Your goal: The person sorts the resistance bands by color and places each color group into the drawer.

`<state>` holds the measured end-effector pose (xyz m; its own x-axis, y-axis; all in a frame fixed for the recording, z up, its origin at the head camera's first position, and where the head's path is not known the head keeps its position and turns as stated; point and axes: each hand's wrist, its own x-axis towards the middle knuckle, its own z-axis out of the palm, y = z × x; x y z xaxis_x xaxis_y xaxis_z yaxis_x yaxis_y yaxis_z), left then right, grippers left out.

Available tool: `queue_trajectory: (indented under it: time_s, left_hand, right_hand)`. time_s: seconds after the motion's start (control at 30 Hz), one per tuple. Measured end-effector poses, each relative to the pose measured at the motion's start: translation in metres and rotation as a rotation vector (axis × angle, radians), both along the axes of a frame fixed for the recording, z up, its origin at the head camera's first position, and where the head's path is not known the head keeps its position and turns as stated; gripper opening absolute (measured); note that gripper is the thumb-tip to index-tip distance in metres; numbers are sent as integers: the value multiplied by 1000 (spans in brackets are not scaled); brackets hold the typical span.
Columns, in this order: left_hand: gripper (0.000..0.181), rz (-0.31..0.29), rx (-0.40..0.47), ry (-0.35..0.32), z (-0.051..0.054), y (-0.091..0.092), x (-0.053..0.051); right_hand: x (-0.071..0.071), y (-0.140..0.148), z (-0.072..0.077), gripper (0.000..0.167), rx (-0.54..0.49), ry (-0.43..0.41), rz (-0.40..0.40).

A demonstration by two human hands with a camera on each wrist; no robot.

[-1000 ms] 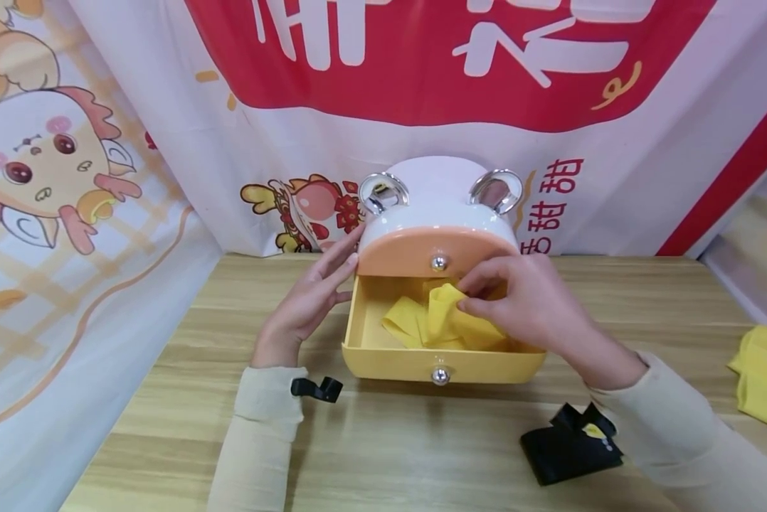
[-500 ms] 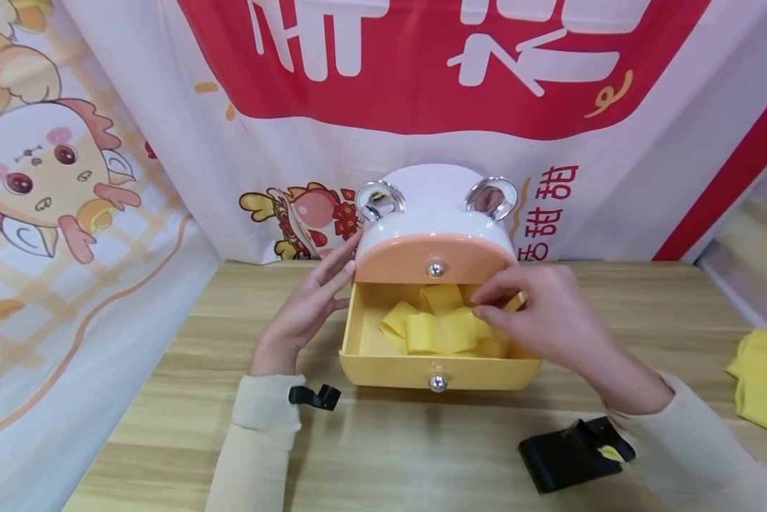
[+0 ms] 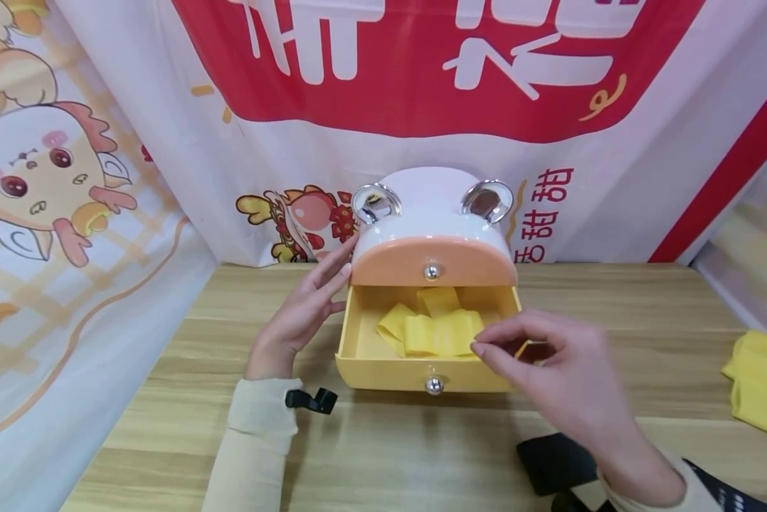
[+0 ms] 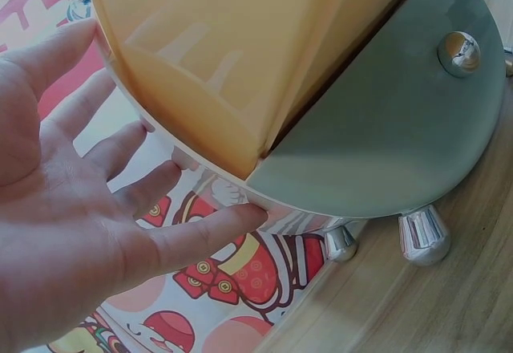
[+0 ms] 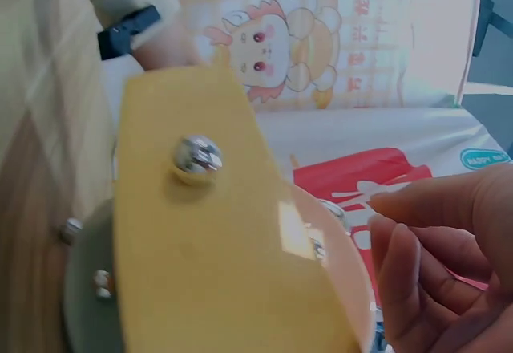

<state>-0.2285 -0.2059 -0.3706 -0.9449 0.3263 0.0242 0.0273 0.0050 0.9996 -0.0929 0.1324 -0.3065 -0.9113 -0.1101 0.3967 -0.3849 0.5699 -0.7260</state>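
Note:
A small rounded drawer cabinet (image 3: 431, 195) with silver ring ears stands at the back of the table. Its yellow drawer (image 3: 383, 373) is pulled out, below a closed orange drawer (image 3: 467, 259). Yellow cloth (image 3: 441, 334) lies loosely folded inside. My left hand (image 3: 297, 313) rests with extended fingers against the cabinet's left side. In the left wrist view a green drawer (image 4: 385, 128) shows too. My right hand (image 3: 563, 363) hovers by the yellow drawer's front right corner, thumb and forefinger close together. The right wrist view shows nothing between those fingers.
Another yellow cloth (image 3: 758, 384) lies at the table's right edge. A black object (image 3: 553, 462) is beneath my right wrist, partly hidden. Printed curtains (image 3: 371, 153) hang behind the wooden table (image 3: 185, 427) and along its left.
My right hand has let go of the yellow cloth and moved forward and right, out of the drawer. The cloth has settled lower. My left hand stays against the cabinet.

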Motion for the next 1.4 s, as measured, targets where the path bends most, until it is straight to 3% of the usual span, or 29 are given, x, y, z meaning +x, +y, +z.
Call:
queue_trajectory:
  time_s: [0.23,0.5,0.93,1.4]
  left_hand:
    - [53,-2,6,7,-1,0,0]
    - [53,-4,15,-4,-1,2,1]
    - [53,-3,14,2,-1,2,2]
    - [53,2,9,2,-1,1,2]
  right_hand:
    - [15,-14,-28,22,-95,91,-65]
    - [16,-23,-50,25,-134,272,-22]
    - [15,-37,-76,23,-68,304,61]
    - [14,-44,-81,25,-59,299,65]
